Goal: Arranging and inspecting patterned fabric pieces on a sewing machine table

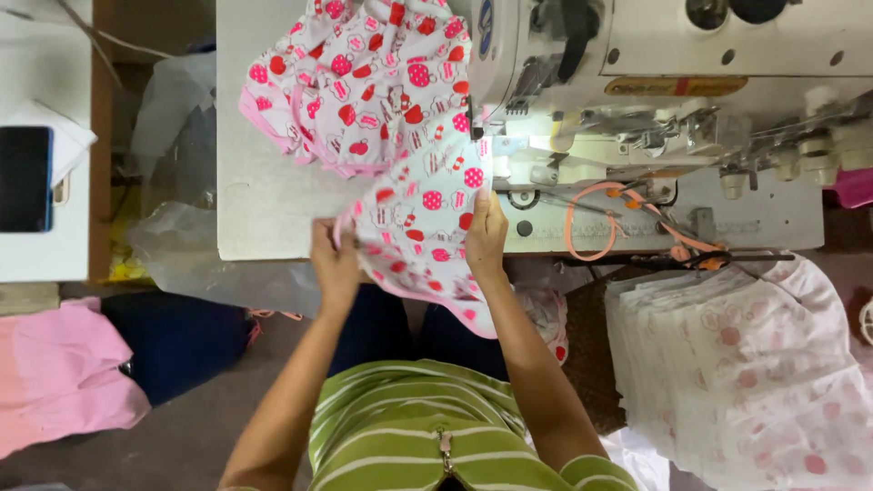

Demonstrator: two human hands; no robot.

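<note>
A white table (273, 195) is seen from above, and a white sewing machine (655, 82) is mounted across its right part. Below the table's right end, a stack (746, 364) of pale, pink-dotted cut pieces is piled, well apart from both hands. At the lower left a pink cloth (55, 377) is lying on the floor, and clear plastic (195, 250) is bunched beside the table's left edge. A dark phone (24, 178) is placed on a white surface at far left.

A piece of white fabric (418, 227) printed with red and pink dots is spread over the table's front edge, just left of the machine's needle area; its far end is heaped on the table top and its near end is hanging toward the lap. A loop of pink elastic (591, 218) is lying at the machine's base, to the right of the fabric.

The fabric's left edge is pinched by the left hand (335, 264), whose fingers are closed on it. The fabric's right edge is held by the right hand (486, 238), fingers curled over it close to the machine. The green-striped shirt (427, 436) is seen at the bottom.
</note>
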